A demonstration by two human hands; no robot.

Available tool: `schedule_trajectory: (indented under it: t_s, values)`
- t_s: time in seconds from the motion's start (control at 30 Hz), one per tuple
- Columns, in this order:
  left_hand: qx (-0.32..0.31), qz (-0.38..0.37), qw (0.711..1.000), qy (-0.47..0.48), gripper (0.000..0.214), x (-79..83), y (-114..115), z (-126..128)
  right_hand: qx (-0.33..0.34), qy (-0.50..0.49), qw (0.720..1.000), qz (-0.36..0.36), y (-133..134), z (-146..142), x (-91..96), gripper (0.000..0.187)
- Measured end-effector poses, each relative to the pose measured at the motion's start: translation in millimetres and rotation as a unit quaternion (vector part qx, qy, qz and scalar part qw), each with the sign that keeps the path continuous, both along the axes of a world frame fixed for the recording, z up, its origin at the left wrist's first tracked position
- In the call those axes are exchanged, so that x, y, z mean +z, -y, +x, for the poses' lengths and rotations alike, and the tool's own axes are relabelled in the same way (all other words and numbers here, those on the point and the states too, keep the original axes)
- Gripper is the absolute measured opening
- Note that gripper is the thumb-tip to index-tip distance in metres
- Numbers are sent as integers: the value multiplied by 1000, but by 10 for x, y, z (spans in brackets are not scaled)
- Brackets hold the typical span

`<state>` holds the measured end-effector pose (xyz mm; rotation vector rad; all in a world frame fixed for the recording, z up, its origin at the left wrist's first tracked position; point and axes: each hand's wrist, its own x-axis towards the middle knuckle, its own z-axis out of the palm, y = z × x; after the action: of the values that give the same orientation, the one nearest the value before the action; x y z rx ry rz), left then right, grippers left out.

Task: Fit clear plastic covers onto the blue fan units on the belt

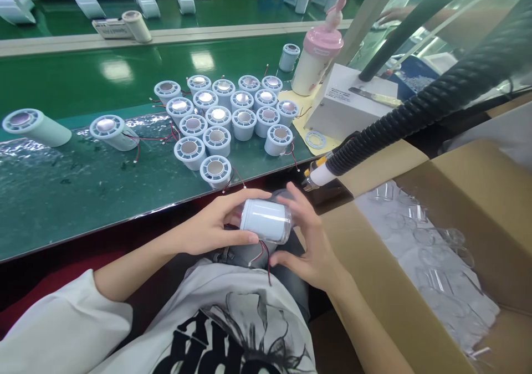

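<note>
My left hand [216, 224] is wrapped around a light-blue cylindrical housing [266, 220] held on its side above my lap. A clear plastic sleeve [286, 224] surrounds the housing and shows at its right end. Red and black wires [266, 252] dangle below it. My right hand [310, 241] is at the right end of the sleeve, fingers spread and slightly blurred. Its upper fingers are close to or touching the sleeve, while the thumb stands apart below. Several similar housings [216, 167] stand grouped on the green bench, with round metallic centres and thin wires.
Two more housings [41, 127] lean at the left of the bench. On my right, a cardboard box [349, 241] holds clear plastic sleeves [436, 280]. A black ribbed hose [394, 119] crosses above it. Behind are a pink-lidded bottle [318, 52], a white device [349, 100] and a co-worker's hand [393, 15].
</note>
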<state>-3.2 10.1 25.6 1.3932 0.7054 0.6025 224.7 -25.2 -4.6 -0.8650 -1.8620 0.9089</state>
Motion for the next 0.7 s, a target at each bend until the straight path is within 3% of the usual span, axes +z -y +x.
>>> schedule_trajectory:
  t_s: [0.07, 0.1, 0.2, 0.3, 0.53, 0.7]
  values:
    - [-10, -18, 1000, 0, 58, -13, -6, 1, 6, 51, 994, 95, 4, 31, 9, 64]
    - [-18, -20, 1000, 0, 61, -18, -9, -3, 6, 53, 994, 93, 7, 38, 11, 62]
    - [-39, 13, 999, -8, 79, -18, -17, -26, 4, -37, 997, -69, 30, 28, 7, 56]
    - [-46, 31, 998, -13, 81, -11, -24, -54, 11, -130, 966, -225, 55, 17, 7, 53]
    - [-67, -81, 994, 14, 77, -85, -34, 10, -30, -45, 959, -277, 59, 49, 69, 50]
    - [-40, -135, 988, -63, 71, -159, -130, 17, -33, -1, 949, -315, 18, 45, 59, 53]
